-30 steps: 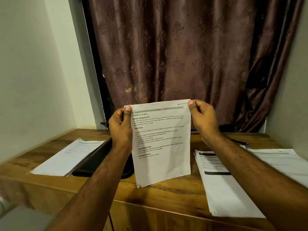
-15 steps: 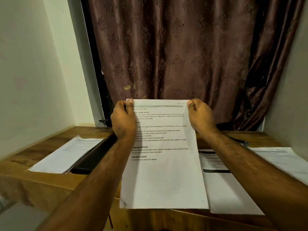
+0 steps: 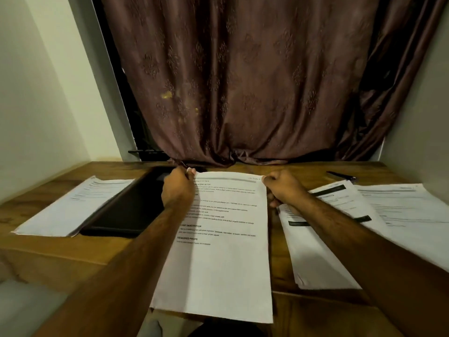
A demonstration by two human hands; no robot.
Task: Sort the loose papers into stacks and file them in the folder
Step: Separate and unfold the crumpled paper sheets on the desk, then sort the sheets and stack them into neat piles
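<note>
White printed sheet (image 3: 226, 239) is lying out across the middle of the wooden desk (image 3: 60, 254), its near edge hanging past the front. Both hands are gripping its far corners: left hand (image 3: 178, 188) is pinching the top-left corner with curled fingers, right hand (image 3: 283, 188) is curling around the top-right. Black folder (image 3: 126, 210) is sitting just left of it, with a paper stack (image 3: 70, 207) on its far side and two more stacks (image 3: 340, 229) spreading out on the right. A pen (image 3: 341, 176) is resting near the curtain (image 3: 243, 81).
</note>
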